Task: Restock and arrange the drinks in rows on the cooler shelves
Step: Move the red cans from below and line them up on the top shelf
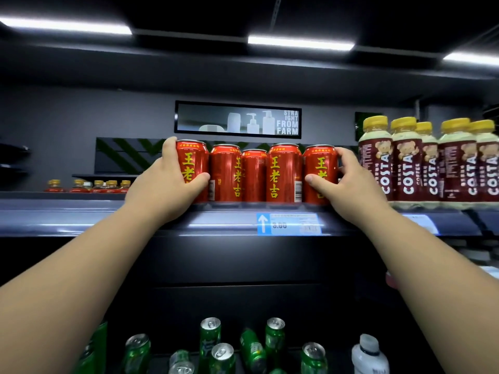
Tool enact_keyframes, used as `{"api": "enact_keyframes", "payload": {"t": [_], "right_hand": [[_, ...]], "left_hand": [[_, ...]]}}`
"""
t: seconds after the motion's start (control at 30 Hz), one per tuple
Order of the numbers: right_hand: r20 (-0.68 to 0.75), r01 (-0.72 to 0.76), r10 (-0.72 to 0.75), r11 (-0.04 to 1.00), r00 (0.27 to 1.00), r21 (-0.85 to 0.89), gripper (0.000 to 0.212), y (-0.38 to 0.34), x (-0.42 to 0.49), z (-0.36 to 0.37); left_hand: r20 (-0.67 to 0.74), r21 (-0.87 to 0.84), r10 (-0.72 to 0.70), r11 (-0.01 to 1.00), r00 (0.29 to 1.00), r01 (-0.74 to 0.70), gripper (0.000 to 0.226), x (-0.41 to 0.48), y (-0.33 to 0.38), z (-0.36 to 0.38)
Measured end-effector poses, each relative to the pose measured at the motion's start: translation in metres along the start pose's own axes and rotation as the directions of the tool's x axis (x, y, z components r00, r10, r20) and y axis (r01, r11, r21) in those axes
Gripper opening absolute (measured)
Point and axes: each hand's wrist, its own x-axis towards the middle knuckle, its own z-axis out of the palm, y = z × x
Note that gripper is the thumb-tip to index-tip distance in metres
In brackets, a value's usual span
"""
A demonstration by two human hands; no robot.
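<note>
Red cans (253, 174), five in all, stand upright along the front edge of the upper cooler shelf (151, 211), directly ahead of us and above the price tag (289, 224), with both arms stretched up and forward to reach them. The left hand (167, 184) grasps the leftmost can (193, 163), fingers curled behind it and thumb across its face. The right hand (348, 182) grasps the rightmost can (320, 171) in mirror fashion, thumb on the front, fingers wrapped round the far side. Each can's long axis is vertical, lid up. The row itself runs left to right between the two hands, so neither hand is nearer: each holds one end. We judge that the coming move turns on this bracket, since pressing inward or sliding along the shelf would act on the whole line at once. The middle can (253, 171) appears to sit a little further back than its neighbours, and its yellow lettering is turned away, while the second can's lettering faces partly right; the others face us. Costa coffee bottles (405, 163) stand just beside the right hand, close enough that we think a sideways shift could nudge them. Below, green cans (221, 346) and a white bottle (368, 354) stand on a lower level, well apart from the hands.
</note>
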Motion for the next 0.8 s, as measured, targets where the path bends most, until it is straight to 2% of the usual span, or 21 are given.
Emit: {"api": "enact_keyframes", "payload": {"t": [0.37,0.47,0.57,0.67,0.8], "right_hand": [[-0.019,0.043,-0.044,0.997,0.999,-0.058,0.089,-0.001,-0.004,0.0],[-0.049,0.11,-0.113,0.992,0.992,-0.068,0.091,-0.005,-0.007,-0.002],[-0.057,0.217,-0.229,0.963,0.972,-0.162,0.085,-0.02,-0.003,-0.013],[0.051,0.278,-0.276,0.91,0.96,-0.307,0.076,-0.056,0.019,-0.027],[0.334,0.262,-0.106,0.843,0.937,-0.47,0.087,-0.097,0.048,-0.033]], "left_hand": [[-0.043,0.036,0.02,0.999,0.999,-0.019,0.095,-0.004,-0.001,0.001],[-0.041,0.042,0.025,0.999,0.999,-0.023,0.096,-0.005,-0.001,0.0],[-0.027,0.044,0.026,0.999,0.999,-0.025,0.096,-0.003,-0.002,0.0],[-0.016,0.028,0.031,0.999,0.999,-0.031,0.096,-0.002,-0.003,-0.001],[-0.017,0.017,0.035,0.999,0.999,-0.035,0.093,-0.003,-0.003,-0.001]]}}
